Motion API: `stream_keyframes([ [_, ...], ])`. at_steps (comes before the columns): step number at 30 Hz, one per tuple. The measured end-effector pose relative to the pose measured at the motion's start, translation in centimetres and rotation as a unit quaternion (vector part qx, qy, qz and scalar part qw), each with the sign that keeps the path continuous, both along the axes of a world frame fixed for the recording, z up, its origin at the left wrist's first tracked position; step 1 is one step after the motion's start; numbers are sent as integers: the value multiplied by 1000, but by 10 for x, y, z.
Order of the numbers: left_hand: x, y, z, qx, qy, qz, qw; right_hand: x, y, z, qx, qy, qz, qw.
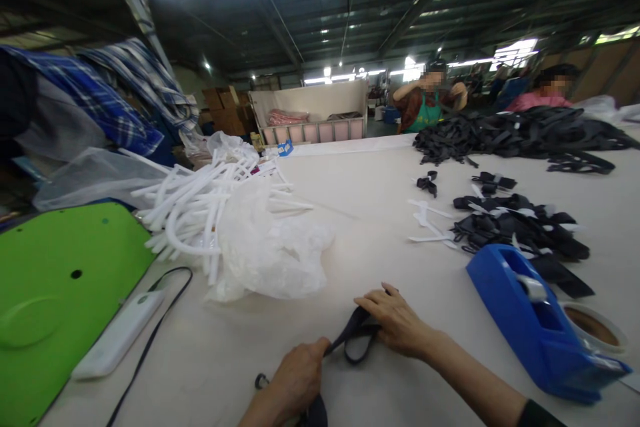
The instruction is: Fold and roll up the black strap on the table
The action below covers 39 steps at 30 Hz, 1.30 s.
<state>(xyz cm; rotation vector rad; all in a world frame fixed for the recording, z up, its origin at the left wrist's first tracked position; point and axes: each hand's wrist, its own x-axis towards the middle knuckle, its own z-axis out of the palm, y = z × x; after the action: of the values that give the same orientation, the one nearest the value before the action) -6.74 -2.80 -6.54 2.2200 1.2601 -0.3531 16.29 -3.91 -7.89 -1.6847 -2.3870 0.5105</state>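
A black fabric strap [356,340] lies on the white table [360,213] right in front of me. My left hand [297,377] is closed around its near end at the bottom of the view. My right hand [397,320] presses flat on the strap's far loop, fingers pointing left. A blue tape dispenser [530,320] stands just right of my right hand, with a roll of tape [595,327] beside it.
A heap of white plastic tubes [200,210] and a clear bag [270,247] lie ahead left. A green machine cover [55,287] and a white power strip [120,330] sit at the left. Black strap piles [520,223] [520,133] are at the right. Two people sit beyond the table.
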Motion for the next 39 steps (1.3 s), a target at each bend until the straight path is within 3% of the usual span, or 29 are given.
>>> stream_keyframes([
  [7, -1, -1, 10, -37, -27, 46, 998, 1, 2, 4, -35, -36, -39, 998],
  [11, 3, 5, 12, -86, -76, 105, 988, -11, 2, 2, -83, -48, -117, 989],
  [17, 24, 15, 3, -150, -165, 194, 956, -33, -8, 1, -130, -30, -212, 968],
  [21, 43, 18, -3, -180, -207, 214, 938, -47, -21, 1, -141, -4, -233, 962],
  [26, 59, 23, -10, -154, -236, 239, 929, -62, -33, 1, -142, 28, -238, 960],
  [31, 65, 25, -10, -136, -237, 221, 936, -64, -35, -3, -133, 59, -233, 962],
  [39, 58, 18, 21, -149, -195, 72, 967, -45, -25, -20, -121, 96, -280, 947],
])
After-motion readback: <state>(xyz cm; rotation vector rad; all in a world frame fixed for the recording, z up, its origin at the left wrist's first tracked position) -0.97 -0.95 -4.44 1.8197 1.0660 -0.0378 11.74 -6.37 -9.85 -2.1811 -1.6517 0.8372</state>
